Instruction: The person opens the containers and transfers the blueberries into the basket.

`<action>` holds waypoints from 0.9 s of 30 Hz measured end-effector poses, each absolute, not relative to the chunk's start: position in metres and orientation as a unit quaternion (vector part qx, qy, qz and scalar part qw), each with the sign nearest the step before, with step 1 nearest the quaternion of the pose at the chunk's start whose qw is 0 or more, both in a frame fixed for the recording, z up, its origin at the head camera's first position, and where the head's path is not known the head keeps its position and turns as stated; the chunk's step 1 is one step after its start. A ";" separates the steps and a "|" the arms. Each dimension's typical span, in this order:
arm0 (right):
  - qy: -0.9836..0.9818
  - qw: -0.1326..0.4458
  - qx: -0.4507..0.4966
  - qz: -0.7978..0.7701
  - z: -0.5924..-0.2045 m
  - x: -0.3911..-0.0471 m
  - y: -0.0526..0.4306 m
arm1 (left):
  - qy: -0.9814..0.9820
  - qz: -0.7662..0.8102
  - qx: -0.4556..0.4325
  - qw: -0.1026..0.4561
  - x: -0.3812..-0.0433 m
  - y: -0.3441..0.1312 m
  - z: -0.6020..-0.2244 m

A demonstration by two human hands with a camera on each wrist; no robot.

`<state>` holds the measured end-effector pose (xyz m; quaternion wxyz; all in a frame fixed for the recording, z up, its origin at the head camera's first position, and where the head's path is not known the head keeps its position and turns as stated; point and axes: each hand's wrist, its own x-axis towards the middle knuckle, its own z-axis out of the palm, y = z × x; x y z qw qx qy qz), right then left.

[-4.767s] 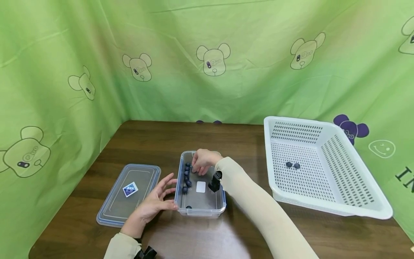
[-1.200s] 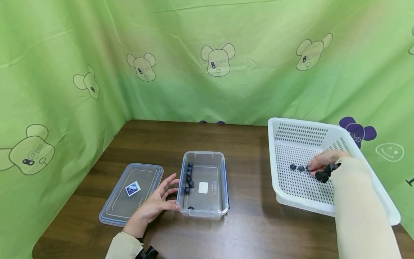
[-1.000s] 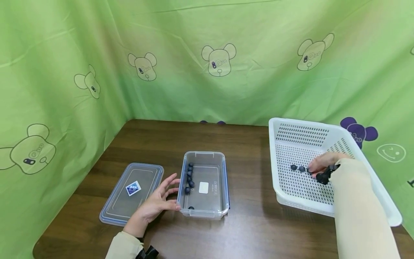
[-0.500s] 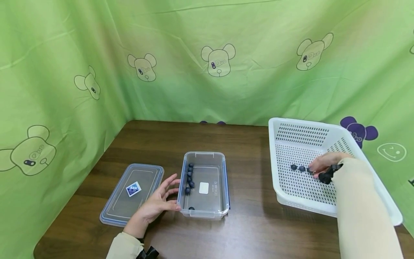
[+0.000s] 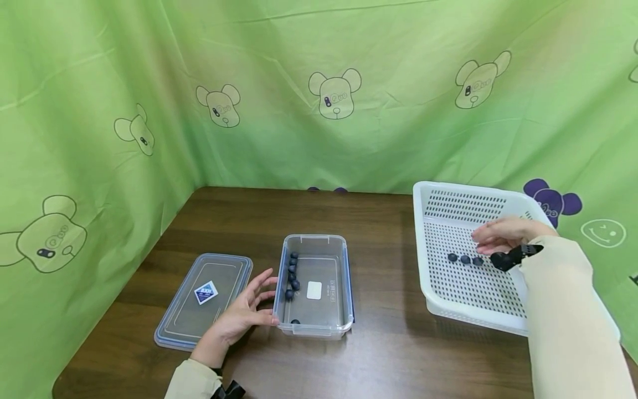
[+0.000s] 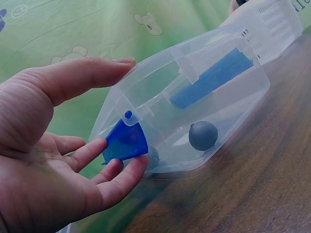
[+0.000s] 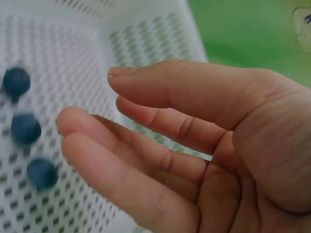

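Observation:
My right hand [image 5: 505,235] hovers over the white perforated basket [image 5: 420,260], fingers loosely bent and nothing between them. Below its fingertips, three dark blue balls, blueberry-like, lie in a row on the basket floor: a left ball [image 5: 452,257], a middle ball [image 5: 465,259] and a right ball [image 5: 478,261]. My left hand [image 5: 242,310] rests with spread fingers against the left side of the clear plastic container [image 5: 329,310]. In the left wrist view, its fingertips touch a blue latch [image 6: 127,141] and the thumb lies at the rim. Several more dark balls [image 5: 289,294] line the container's left wall.
A clear lid with a blue edge [image 5: 181,310] and a diamond sticker lies on the brown wooden table [image 5: 379,354], left of the container. Green printed cloth [image 5: 279,144] hangs behind and at the sides. Table surface separates container and basket.
My right hand carried a ball from the container to the basket, set it down at the row's right end, let go and rose. My left hand has stayed at the container.

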<state>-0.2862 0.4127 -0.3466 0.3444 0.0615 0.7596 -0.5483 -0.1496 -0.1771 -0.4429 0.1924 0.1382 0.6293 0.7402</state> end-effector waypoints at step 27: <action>0.839 0.300 -0.113 -0.440 -0.301 -0.296 0.243 | 0.631 0.738 0.146 0.187 -0.149 -0.177 -0.446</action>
